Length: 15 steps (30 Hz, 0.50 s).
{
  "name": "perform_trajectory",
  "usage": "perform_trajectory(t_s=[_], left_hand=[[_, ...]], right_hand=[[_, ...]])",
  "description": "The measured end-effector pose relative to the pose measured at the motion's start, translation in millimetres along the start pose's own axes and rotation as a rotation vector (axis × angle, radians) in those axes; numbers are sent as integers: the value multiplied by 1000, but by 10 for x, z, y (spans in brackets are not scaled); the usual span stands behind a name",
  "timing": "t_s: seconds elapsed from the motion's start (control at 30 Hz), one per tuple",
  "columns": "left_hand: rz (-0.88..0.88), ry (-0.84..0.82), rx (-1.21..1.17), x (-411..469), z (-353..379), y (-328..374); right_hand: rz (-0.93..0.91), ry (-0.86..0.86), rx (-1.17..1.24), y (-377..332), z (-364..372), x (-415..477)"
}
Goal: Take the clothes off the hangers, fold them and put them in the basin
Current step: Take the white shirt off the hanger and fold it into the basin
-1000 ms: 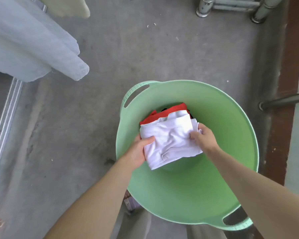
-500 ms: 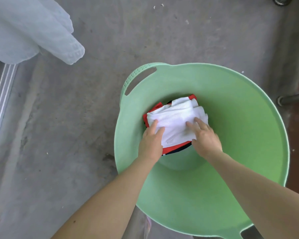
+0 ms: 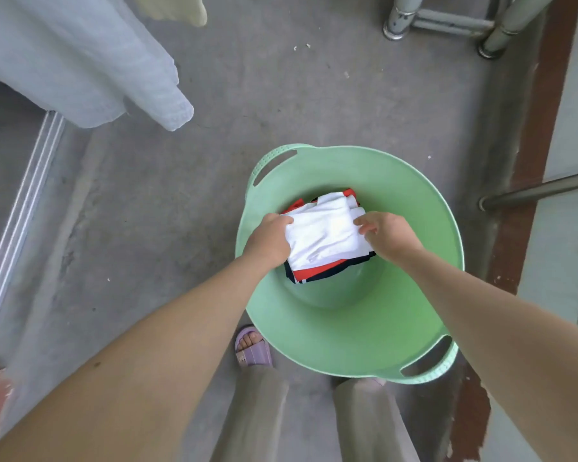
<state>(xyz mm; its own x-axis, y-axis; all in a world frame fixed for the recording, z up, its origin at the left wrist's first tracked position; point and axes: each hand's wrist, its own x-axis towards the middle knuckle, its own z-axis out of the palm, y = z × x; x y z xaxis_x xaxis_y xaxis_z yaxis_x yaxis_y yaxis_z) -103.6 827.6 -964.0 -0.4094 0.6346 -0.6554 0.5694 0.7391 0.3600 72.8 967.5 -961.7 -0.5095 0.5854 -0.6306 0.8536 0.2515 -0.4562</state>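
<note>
At the far left we are noting a ribbed metal floor track [image 3: 20, 211] running along the grey concrete floor [image 3: 181, 228]. Above it a pale blue fabric garment [image 3: 80, 61] is hanging, with a cream cloth [image 3: 181, 8] just beside it at the top edge.

Moving to the centre, we are recording the left hand [image 3: 269, 240] reaching into the round light-green plastic basin [image 3: 347, 328]. Its fingers are curling together around the left edge of the folded white garment [image 3: 324, 235]. That garment is lying inside the basin, on top of a folded red and dark garment [image 3: 317, 273].

The right hand [image 3: 389, 235] is meeting the white garment's right edge with bent fingers held close together. We are unable to tell whether they are pinching the cloth.

Below the basin's near-left rim a foot in a lilac plastic slipper [image 3: 254, 348] is standing on the floor.

To the right, we are logging steel tube frame legs [image 3: 399, 18] at the top and a steel rod [image 3: 541, 190] near the basin's right rim.
</note>
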Motion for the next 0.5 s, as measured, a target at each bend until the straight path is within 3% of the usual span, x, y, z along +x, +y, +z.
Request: perform_trajectory(t_s=[0.5], left_hand=[[134,137,-244,-1746,-1610,666]], right_hand=[[-97,-23,310,-1247,-1073,-1779]])
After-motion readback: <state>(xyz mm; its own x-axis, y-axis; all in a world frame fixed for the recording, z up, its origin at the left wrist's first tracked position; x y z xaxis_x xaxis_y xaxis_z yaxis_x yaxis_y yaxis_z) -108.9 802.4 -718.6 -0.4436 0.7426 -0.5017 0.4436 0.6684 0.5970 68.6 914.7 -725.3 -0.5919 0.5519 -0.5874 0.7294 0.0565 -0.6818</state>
